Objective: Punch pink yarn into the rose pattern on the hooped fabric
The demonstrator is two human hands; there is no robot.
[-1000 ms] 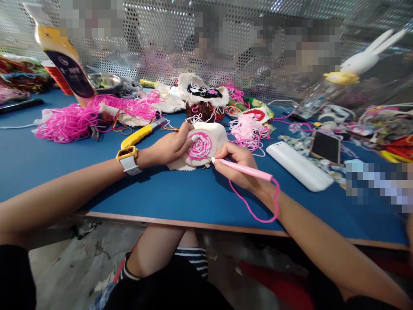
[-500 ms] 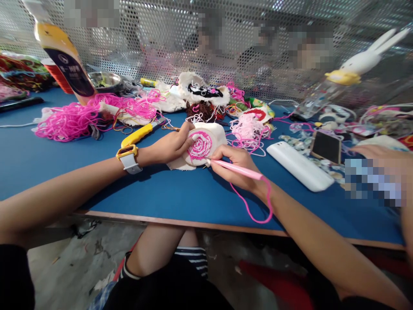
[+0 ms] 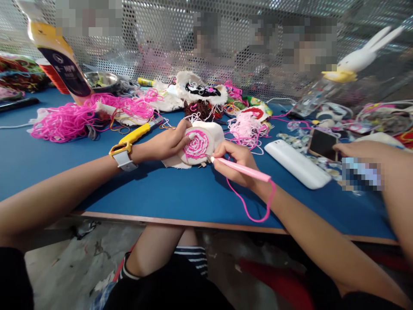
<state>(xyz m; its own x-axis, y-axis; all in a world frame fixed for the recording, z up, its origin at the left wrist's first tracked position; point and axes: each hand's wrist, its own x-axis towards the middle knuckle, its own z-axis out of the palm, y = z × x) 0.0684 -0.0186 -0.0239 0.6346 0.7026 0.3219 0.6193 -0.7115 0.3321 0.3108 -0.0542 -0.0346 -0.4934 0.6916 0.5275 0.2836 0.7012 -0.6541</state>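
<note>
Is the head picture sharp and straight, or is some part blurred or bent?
Head view: the embroidery hoop and pink punch needle are fairly sharp; the table edge bows from wide-angle distortion; the bottle leans near the corner; soft shadows lie under both forearms.

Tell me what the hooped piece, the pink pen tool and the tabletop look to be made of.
Hooped piece: off-white woven cloth, pink yarn loops, fuzzy and matte.
Pen tool: probably plastic, smooth pale pink; pink yarn trails from its back end.
Tabletop: matte blue covering, perhaps felt or laminate, with a wood-coloured edge.
</note>
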